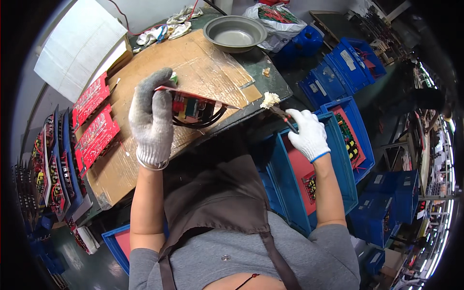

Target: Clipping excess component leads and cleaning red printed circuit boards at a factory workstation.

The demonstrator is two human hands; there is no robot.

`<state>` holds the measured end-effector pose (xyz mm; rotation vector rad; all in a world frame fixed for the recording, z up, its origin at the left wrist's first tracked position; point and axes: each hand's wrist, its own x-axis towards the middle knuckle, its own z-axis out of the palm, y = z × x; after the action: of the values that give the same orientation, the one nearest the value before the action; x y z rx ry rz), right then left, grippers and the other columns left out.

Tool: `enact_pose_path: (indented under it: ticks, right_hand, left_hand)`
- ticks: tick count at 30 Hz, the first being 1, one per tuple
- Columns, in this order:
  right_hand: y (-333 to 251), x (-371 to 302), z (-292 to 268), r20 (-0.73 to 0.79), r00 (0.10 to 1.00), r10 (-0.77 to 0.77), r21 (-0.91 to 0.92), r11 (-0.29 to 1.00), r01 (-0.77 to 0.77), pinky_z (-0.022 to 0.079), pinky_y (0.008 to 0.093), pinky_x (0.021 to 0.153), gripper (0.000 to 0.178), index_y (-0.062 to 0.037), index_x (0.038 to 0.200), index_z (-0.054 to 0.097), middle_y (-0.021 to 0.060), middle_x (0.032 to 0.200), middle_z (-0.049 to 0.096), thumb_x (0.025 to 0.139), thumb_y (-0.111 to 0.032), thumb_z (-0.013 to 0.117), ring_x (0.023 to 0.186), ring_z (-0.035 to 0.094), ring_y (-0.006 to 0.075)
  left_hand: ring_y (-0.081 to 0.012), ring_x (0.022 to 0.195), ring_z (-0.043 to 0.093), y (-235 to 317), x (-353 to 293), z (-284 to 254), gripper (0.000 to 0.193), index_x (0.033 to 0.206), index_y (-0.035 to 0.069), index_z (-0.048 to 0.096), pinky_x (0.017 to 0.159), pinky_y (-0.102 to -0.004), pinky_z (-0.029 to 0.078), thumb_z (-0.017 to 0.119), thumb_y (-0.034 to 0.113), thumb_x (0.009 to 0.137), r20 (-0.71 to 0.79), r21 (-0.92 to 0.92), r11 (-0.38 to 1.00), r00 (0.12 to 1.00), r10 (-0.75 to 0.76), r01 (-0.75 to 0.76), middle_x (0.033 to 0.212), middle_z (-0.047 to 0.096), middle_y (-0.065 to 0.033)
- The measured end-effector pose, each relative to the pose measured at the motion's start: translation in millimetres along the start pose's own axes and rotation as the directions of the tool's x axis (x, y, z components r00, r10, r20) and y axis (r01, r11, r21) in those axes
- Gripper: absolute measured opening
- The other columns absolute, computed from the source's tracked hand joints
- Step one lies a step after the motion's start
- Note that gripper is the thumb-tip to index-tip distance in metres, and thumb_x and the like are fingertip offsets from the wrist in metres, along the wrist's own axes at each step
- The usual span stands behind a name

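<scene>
My left hand, in a greyish-white knit glove, is closed on the edge of a circuit board above the cardboard. The board is tilted, with its components and a loop of black cable toward me. Off to the right, my right hand, gloved in white, grips a dark-handled hand tool whose exact kind I cannot make out. A crumbly cream-white lump sits at the tool's far end, beyond the bench edge. Two red circuit boards lie at the cardboard's left.
A cardboard sheet covers the bench, with a grey metal basin at its back edge. Used gloves lie behind. Blue crates with boards stand at right. More boards stand in a row at left.
</scene>
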<state>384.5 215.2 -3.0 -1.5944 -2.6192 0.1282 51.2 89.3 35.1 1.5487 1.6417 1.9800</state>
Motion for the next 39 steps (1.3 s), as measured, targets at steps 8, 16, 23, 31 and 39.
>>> enact_pose_path:
  ticks: [8,16,23,31,39]
  right_hand:
    - [-47,-21,-42,-0.438,0.881,-0.181,0.292,0.898,0.329,0.053,0.0417,0.099,0.06,-0.0091,0.132,0.069,0.0165,0.115,0.068,0.073,0.003,0.073,0.111,0.066,0.0363]
    - [-73,-23,-76,-0.456,0.813,-0.363,0.063,0.898,0.436,0.04,0.0479,0.107,0.075,-0.0176,0.138,0.066,0.0093,0.123,0.062,0.067,-0.004,0.082,0.117,0.059,0.0322]
    - [-75,-16,-78,-0.439,0.798,-0.413,-0.032,0.895,0.445,0.04,0.0501,0.107,0.077,-0.0173,0.14,0.064,0.009,0.123,0.061,0.066,-0.005,0.084,0.118,0.058,0.0325]
    - [-75,-11,-76,-0.424,0.791,-0.44,-0.006,0.875,0.484,0.048,0.0422,0.095,0.067,-0.0158,0.133,0.07,0.0093,0.113,0.07,0.069,0.002,0.078,0.106,0.064,0.0311]
    - [-65,3,-60,-0.295,0.814,-0.501,0.323,0.749,0.578,0.057,0.0406,0.088,0.053,-0.0067,0.129,0.071,0.0157,0.108,0.072,0.077,0.005,0.072,0.099,0.071,0.0344]
  left_hand:
    - [-0.0196,0.097,0.063,5,13,4,0.046,0.127,0.001,0.07,0.092,-0.0341,0.052,0.072,0.015,0.084,0.028,0.079,0.995,0.997,-0.066,0.064,0.106,0.068,-0.0104]
    - [-0.0235,0.103,0.067,9,22,11,0.054,0.126,0.002,0.071,0.096,-0.0367,0.053,0.084,0.02,0.076,0.011,0.079,0.983,0.986,-0.166,0.164,0.114,0.071,-0.0126]
    - [-0.0095,0.087,0.061,2,24,9,0.045,0.133,0.0,0.066,0.082,-0.0267,0.052,0.065,0.007,0.088,0.033,0.115,0.987,0.992,-0.119,0.114,0.097,0.062,-0.0018]
    - [-0.0094,0.087,0.06,2,24,8,0.045,0.131,0.0,0.067,0.081,-0.0263,0.052,0.065,0.006,0.087,0.028,0.099,0.989,0.993,-0.117,0.114,0.097,0.062,-0.0018]
    - [-0.0102,0.088,0.057,0,24,1,0.045,0.129,-0.001,0.067,0.081,-0.026,0.05,0.065,0.007,0.085,0.075,0.061,0.994,0.993,-0.093,0.088,0.097,0.061,-0.0028]
